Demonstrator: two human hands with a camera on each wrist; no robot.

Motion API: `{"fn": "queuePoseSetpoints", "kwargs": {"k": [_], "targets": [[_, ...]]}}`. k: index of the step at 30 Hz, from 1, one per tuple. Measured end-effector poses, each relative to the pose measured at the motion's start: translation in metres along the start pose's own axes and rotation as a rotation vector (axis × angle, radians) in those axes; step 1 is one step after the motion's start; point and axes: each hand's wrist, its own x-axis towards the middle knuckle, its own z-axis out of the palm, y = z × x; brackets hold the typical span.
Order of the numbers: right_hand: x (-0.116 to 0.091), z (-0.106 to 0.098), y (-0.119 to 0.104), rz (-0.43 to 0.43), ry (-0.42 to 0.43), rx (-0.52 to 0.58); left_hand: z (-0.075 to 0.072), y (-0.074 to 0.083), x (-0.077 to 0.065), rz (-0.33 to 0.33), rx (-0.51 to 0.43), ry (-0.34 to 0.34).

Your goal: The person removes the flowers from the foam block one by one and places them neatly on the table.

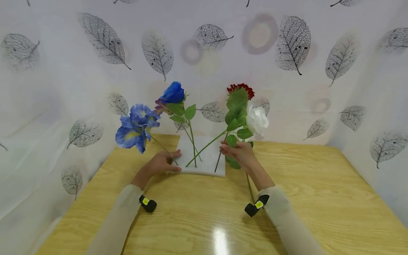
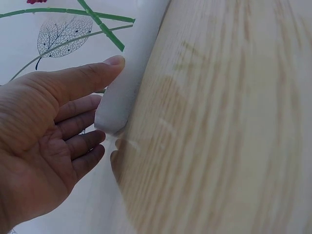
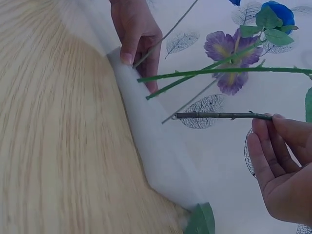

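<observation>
My left hand (image 1: 162, 162) grips the left end of a white foam block (image 1: 208, 150), its thumb on the near edge and its fingers round the end. My right hand (image 1: 240, 154) pinches a dark flower stem (image 3: 214, 115) between thumb and fingertips. The stem's lower tip hangs over the block's right part in the right wrist view. Above that hand are a red flower (image 1: 245, 90), large green leaves and a white rose (image 1: 257, 120). Several stems stand in the block, leaning across each other, with a blue iris (image 1: 134, 129) and a blue rose (image 1: 173, 92) at the left.
A purple iris (image 3: 236, 63) shows behind the blue rose. Another green stem (image 1: 249, 186) lies on the wooden table (image 1: 191, 216) beneath my right forearm, with leaves (image 1: 234, 163) by the block's right edge. A leaf-print curtain (image 1: 204, 71) encloses the table's back and sides.
</observation>
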Motion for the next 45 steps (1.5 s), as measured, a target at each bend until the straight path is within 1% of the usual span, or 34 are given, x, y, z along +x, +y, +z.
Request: {"fn": "queuePoseSetpoints", "kwargs": {"k": [2,4,10,14,20,29,37,45], "targets": [[-0.002,-0.005,-0.003,0.006,-0.018,-0.023,0.000,0.000,-0.001,0.002,0.013,0.002],[-0.004,-0.010,-0.006,0.009,-0.032,-0.069,-0.001,0.001,-0.002,-0.001,0.011,0.002],[-0.014,-0.027,-0.015,0.042,-0.088,-0.271,-0.003,0.006,-0.004,0.009,-0.018,-0.007],[-0.021,-0.039,-0.020,0.061,-0.129,-0.335,-0.002,0.006,-0.003,0.000,-0.009,0.000],[-0.033,-0.056,-0.027,0.113,-0.159,-0.438,-0.002,0.003,-0.001,0.001,-0.007,-0.006],[-0.052,-0.081,-0.035,0.201,-0.199,-0.524,-0.001,0.002,0.000,-0.003,0.002,-0.011],[-0.066,-0.102,-0.044,0.304,-0.221,-0.545,0.000,0.001,0.000,-0.020,-0.007,-0.014],[-0.081,-0.123,-0.045,0.354,-0.217,-0.577,-0.001,0.003,-0.002,-0.015,-0.011,-0.013]]}}
